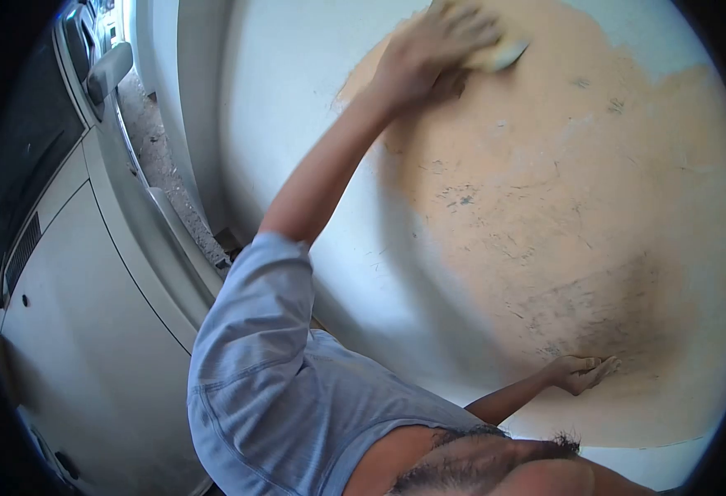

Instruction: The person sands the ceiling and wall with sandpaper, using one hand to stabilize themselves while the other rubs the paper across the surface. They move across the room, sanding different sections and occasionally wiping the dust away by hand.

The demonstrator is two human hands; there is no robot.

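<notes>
Pale yellow-white, block-like pad (503, 56), far centre against the beige-patched white panel (545, 202), looks light, slightly soft, best held across its back; left hand (437, 45) grips it, right hand (582, 375), near right, empty, fingers loosely extended.

A small pale pad (503, 56), whitish at its exposed end with a thin dark edge, lies mostly hidden under the left hand (441, 50), over the upper part of a tan coated patch (537, 174). The matte, irregular-edged patch spreads broadly across a white surface (284, 66), flecked with dark scratches and scuffs.
</notes>
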